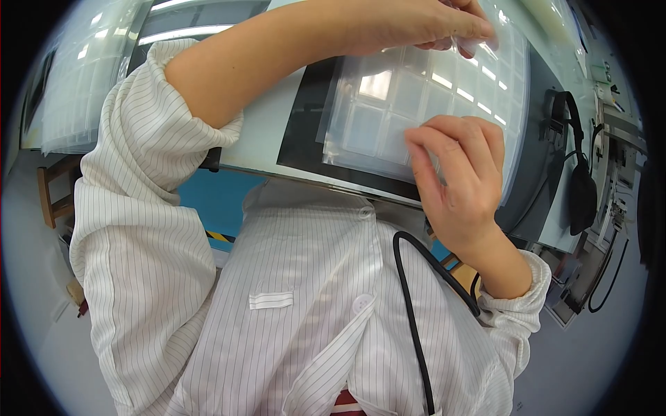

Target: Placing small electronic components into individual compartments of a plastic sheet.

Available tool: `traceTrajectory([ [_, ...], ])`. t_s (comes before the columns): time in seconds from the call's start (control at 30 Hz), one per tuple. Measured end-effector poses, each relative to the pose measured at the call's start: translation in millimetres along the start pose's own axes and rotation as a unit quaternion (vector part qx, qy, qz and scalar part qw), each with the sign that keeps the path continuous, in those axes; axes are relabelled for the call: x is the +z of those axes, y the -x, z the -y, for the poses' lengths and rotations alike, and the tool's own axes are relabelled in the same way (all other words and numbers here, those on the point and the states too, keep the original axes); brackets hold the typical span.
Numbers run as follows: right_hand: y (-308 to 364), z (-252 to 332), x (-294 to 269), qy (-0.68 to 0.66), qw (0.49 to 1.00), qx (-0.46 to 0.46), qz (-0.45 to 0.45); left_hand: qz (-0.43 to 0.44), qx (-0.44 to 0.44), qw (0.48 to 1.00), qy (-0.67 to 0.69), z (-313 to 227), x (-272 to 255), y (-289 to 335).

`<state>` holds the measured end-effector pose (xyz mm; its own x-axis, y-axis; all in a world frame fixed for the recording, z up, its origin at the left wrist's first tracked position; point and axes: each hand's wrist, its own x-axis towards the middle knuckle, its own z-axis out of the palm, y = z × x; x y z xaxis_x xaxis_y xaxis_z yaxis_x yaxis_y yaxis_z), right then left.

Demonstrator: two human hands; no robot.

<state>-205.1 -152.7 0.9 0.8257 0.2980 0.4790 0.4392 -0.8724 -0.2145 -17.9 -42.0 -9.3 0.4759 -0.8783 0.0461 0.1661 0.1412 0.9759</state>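
A clear plastic sheet with a grid of square pockets (364,128) lies on a black mat (302,132) at the table's near edge. It looks like one of several stacked sheets. Across the sheet's far part reaches my left hand (444,28), its fingertips pinched on a bit of clear plastic film (466,46). Whether that film belongs to the sheet is unclear. Over the near right part of the sheet is my right hand (461,166), thumb and forefinger brought together and the other fingers curled. Anything between those fingertips is too small to make out.
Another pile of clear pocket sheets (80,90) lies at the far left. A black strap with a pouch (583,187) hangs at the table's right edge. A black cable (409,298) runs down in front of my striped coat. A wooden stool (52,194) stands at the left.
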Motion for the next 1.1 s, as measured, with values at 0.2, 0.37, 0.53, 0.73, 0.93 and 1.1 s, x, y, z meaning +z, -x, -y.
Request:
traceTrajectory([
  [0.2, -6, 1, -3, -0.013, 0.999, 0.04, 0.002, 0.006, 0.006, 1.0, -0.026, -2, 0, 1],
  [0.37, -9, -1, -4, -0.042, 0.999, 0.023, 0.024, 0.001, 0.011, 0.998, -0.06, -1, 3, 0],
  [0.53, -24, -12, -32, -0.058, 0.996, 0.067, -0.025, 0.038, 0.072, 0.993, -0.081, 0, 3, 3],
  [0.73, -24, -38, -33, 0.001, 0.986, 0.115, -0.119, 0.099, 0.04, 0.992, -0.064, -14, 16, 17],
  [0.93, -19, -35, -36, 0.012, 0.984, 0.113, -0.14, 0.063, 0.036, 0.987, -0.146, -13, 13, 15],
  [1.1, 6, -17, -32, -0.041, 0.997, 0.067, 0.026, 0.021, -0.063, 0.997, 0.041, -4, 10, 7],
])
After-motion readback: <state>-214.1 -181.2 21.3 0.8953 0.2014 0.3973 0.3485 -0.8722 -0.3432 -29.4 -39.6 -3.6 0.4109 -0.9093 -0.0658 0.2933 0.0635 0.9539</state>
